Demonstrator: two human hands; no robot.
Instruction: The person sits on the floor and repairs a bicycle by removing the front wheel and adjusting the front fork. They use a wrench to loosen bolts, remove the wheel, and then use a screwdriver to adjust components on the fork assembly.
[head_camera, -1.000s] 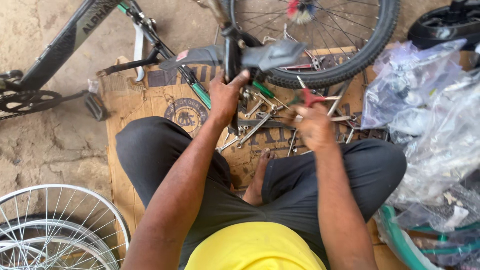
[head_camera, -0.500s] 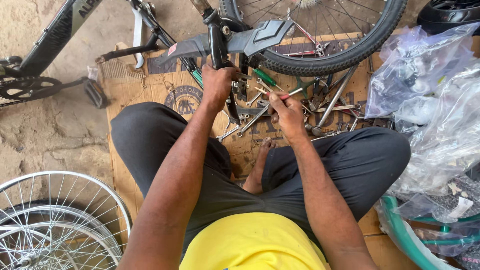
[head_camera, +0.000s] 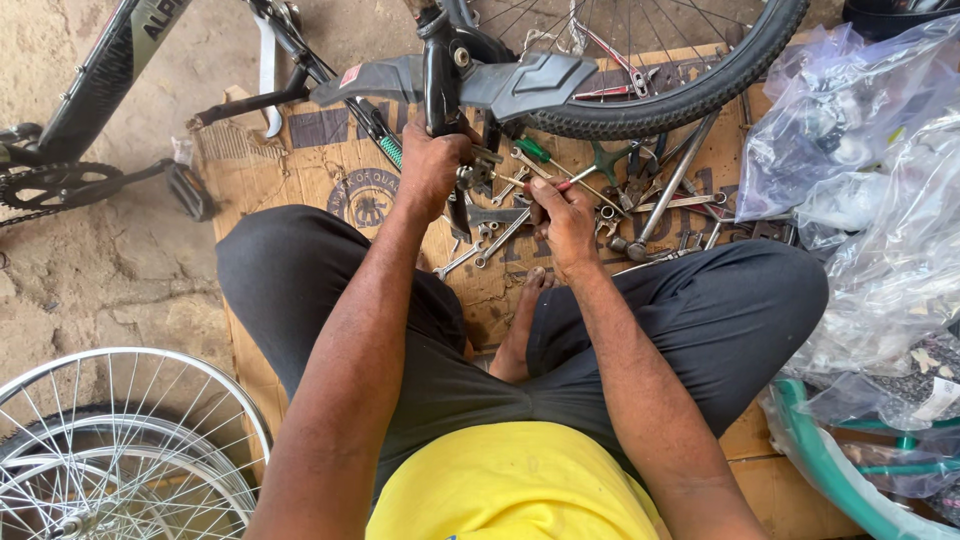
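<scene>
My left hand grips a black bicycle seat post with a grey mudguard fixed to it, just in front of my crossed legs. My right hand is closed on a screwdriver with a red and metal shaft, its tip pointing toward the clamp by the left hand. Several spanners and other hand tools lie on flattened cardboard under both hands. A bicycle wheel with a black tyre stands just beyond the tools.
A black bicycle frame with crank and pedal lies at left on the concrete floor. A bare spoked rim is at bottom left. Clear plastic bags pile up at right, above a teal frame.
My right hand has moved left and closer to the clamp with the tool. The left hand has kept its grip on the post, and the view has shifted closer.
</scene>
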